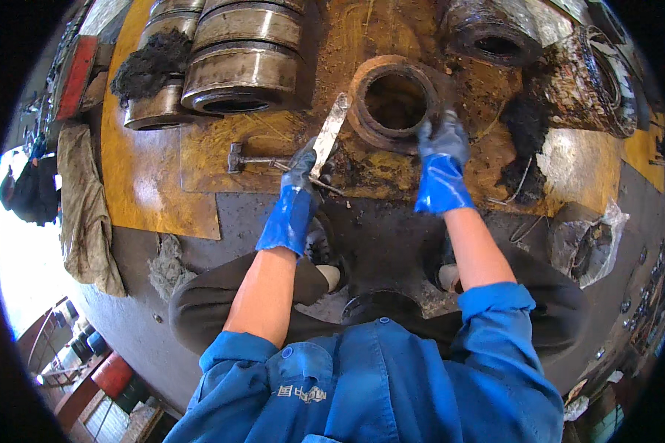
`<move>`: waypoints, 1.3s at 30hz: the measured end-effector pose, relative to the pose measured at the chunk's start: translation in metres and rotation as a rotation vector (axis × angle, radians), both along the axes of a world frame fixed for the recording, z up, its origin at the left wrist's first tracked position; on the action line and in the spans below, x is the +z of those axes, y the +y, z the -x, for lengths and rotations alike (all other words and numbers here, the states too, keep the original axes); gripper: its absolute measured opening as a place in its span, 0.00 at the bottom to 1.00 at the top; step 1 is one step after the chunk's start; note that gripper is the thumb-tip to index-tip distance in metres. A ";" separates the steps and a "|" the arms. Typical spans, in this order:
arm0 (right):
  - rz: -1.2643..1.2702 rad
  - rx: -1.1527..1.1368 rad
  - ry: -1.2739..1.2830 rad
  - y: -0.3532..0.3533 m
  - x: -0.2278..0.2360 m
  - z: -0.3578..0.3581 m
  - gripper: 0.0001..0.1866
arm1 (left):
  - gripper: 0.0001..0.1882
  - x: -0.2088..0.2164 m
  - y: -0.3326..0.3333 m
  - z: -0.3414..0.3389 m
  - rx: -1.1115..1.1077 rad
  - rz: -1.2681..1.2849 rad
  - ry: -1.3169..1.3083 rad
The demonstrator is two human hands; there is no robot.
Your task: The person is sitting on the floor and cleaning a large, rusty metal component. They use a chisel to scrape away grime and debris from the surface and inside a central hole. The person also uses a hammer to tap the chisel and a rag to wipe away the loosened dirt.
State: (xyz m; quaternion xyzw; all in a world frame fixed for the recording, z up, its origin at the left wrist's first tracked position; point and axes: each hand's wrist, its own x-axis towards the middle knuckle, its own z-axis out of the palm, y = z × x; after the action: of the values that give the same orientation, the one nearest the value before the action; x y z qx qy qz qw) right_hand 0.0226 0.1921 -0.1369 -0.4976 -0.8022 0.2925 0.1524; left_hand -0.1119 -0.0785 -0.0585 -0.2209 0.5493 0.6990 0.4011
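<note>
In a blue rubber glove, my left hand [301, 168] is closed round the lower end of a flat metal scraper [332, 131], whose blade points up and to the right. A rusty, greasy metal ring [361, 111] with a wide round bore lies just right of the blade, its opening facing me. My right hand [445, 142], in a matching glove, grips the ring's lower right side, with dark grime on the fingers. A hammer [236, 158] lies left of my left hand, and a thin metal rod [325, 186] runs beneath that hand.
Stacked metal cylinders [242, 74] stand at the far left, with a dark rag clump [152, 66] on them. Greasy cylinders [578, 85] lie at the far right. A plastic bag [603, 240] sits right; a stained cloth [89, 210] hangs left. My knees flank the near floor.
</note>
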 end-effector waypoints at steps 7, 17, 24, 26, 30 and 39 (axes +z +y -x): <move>0.049 -0.131 -0.033 0.007 -0.020 -0.003 0.32 | 0.21 0.038 -0.006 0.036 -0.080 0.279 0.575; 0.032 -0.093 0.044 0.010 -0.030 0.001 0.30 | 0.19 0.148 0.090 0.108 -0.596 0.768 0.748; 0.041 -0.142 0.031 0.019 -0.028 -0.005 0.30 | 0.16 0.171 0.134 0.176 -0.684 0.634 0.788; 0.143 -0.160 -0.071 0.017 -0.017 -0.002 0.31 | 0.14 0.193 0.141 0.160 -0.743 0.599 0.826; 0.120 -0.103 0.029 0.010 -0.022 0.002 0.32 | 0.12 0.121 0.138 0.141 -0.772 0.707 0.671; 0.137 -0.089 0.003 0.006 -0.011 0.010 0.32 | 0.14 0.127 0.133 0.154 -0.845 0.777 0.696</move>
State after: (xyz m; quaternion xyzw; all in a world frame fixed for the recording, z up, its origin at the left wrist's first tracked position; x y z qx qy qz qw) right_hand 0.0122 0.1980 -0.1477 -0.5416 -0.7573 0.3403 0.1321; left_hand -0.2664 0.0541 0.0686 0.1230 0.8977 0.2637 0.3308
